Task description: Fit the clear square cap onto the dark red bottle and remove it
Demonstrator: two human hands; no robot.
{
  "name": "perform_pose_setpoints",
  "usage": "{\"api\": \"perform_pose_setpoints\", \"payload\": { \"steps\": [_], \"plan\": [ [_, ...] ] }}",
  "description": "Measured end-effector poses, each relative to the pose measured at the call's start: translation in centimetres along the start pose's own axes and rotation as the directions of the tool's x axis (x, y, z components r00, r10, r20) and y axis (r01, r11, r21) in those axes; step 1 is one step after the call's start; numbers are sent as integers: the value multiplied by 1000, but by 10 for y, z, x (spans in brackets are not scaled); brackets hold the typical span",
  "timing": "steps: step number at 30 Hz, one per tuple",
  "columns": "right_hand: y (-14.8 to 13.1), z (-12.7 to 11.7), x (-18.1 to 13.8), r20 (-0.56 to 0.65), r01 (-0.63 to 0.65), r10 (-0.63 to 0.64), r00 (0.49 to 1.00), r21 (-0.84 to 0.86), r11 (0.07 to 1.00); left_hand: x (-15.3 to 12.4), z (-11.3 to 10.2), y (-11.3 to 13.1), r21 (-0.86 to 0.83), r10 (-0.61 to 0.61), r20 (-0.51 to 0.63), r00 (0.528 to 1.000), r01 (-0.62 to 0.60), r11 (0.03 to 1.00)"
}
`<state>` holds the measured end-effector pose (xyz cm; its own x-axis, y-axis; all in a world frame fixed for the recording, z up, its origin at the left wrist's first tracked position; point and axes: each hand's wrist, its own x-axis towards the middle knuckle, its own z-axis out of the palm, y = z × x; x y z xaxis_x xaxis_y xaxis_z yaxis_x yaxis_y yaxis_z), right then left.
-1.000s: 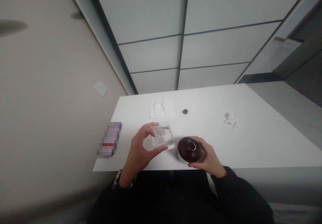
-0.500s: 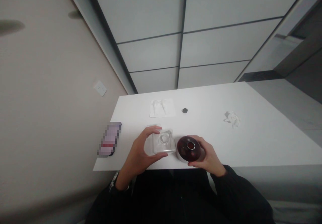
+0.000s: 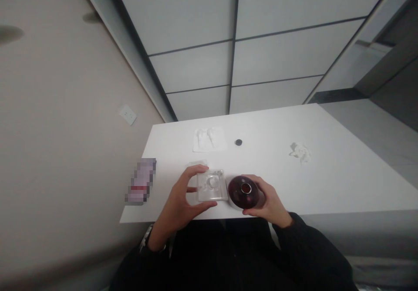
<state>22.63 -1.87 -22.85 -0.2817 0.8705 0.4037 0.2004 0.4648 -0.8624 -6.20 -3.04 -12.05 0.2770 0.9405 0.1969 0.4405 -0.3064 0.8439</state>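
Note:
My left hand (image 3: 183,197) grips a clear, square plastic box (image 3: 205,191) by its near and far edges, thumb in front and fingers behind. A round, ring-like shape shows in the middle of the box. Close to its right side is a dark red, glossy, rounded container (image 3: 239,196) with a silver-rimmed opening on top. My right hand (image 3: 266,200) is wrapped round that container from the right. The container's lower part is mostly hidden. Whether the box and the container touch, I cannot tell.
On the white table (image 3: 342,173) lie a white sheet with two small white pieces (image 3: 205,138), a small dark disc (image 3: 238,142) and a crumpled white tissue (image 3: 300,152). A blurred-out pinkish phone-like object (image 3: 141,181) lies left. Behind my left fingers is a pale, flat piece (image 3: 197,163).
The clear box has tilted slightly in my left hand and shifted a little toward me. My right hand keeps its hold on the dark red container. The view has moved slightly.

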Motion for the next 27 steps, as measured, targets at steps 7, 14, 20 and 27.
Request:
{"api": "perform_pose_setpoints", "payload": {
  "steps": [7,14,20,27],
  "plan": [
    [4,-1,-1,34,20,-18,999,-56,998,6,-6,13,124,154,58,986,-161,979],
    [5,-2,0,71,51,-47,996,-59,997,13,-13,24,271,266,173,948,-306,913],
    [5,-3,0,85,37,-34,996,-39,999,20,-16,30,349,305,233,924,-372,860],
    [1,-4,2,86,39,-35,996,-36,999,28,-17,40,370,338,270,902,-421,828]
  ]
}}
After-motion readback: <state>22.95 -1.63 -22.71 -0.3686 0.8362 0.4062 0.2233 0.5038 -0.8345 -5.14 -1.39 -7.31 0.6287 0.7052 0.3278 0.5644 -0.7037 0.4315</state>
